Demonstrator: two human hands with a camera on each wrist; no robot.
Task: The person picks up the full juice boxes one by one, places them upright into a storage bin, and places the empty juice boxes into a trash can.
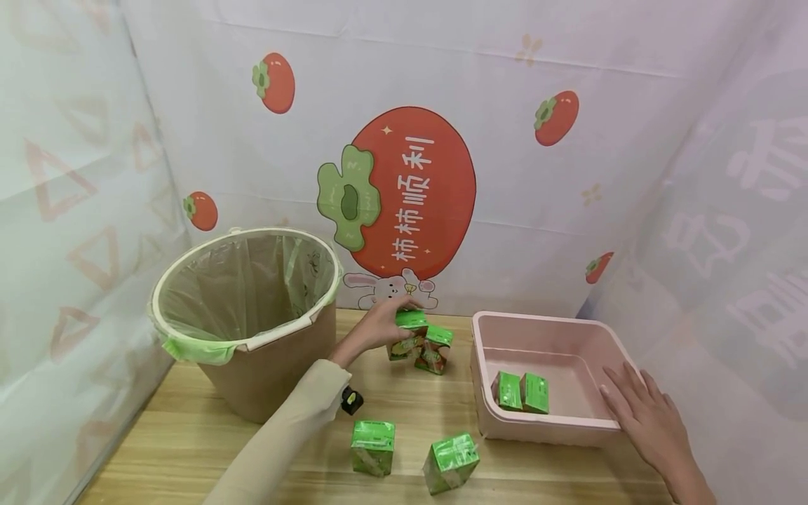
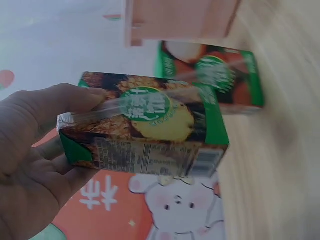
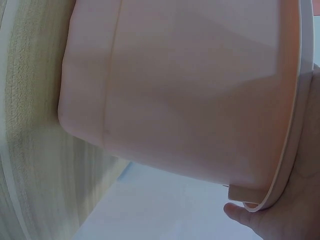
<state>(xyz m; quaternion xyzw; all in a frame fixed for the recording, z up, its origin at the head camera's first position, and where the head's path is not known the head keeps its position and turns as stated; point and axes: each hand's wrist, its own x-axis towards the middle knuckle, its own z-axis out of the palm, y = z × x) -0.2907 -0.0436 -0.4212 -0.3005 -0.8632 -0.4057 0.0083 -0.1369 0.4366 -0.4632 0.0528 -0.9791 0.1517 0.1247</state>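
My left hand (image 1: pixel 377 324) grips a green juice box (image 2: pixel 145 112) with pineapple pictures, thumb on one side and fingers on the other. Right beside that carton is a second juice box (image 1: pixel 434 349), showing red-brown fruit in the left wrist view. My right hand (image 1: pixel 650 414) rests over the right rim of a pink plastic basin (image 1: pixel 536 428), its fingers mostly straight. Inside the basin, two green-topped juice boxes (image 1: pixel 535 393) stand side by side near the front left. Another juice box (image 1: pixel 372 447) and a slightly turned one (image 1: pixel 451 463) stand on the table toward me.
A brown bin (image 1: pixel 278 372) lined with a clear bag stands on the left of the wooden table (image 1: pixel 189 435). A small black object (image 1: pixel 351 400) shows by my left sleeve. Printed white cloth walls (image 1: pixel 505 210) enclose the back and sides.
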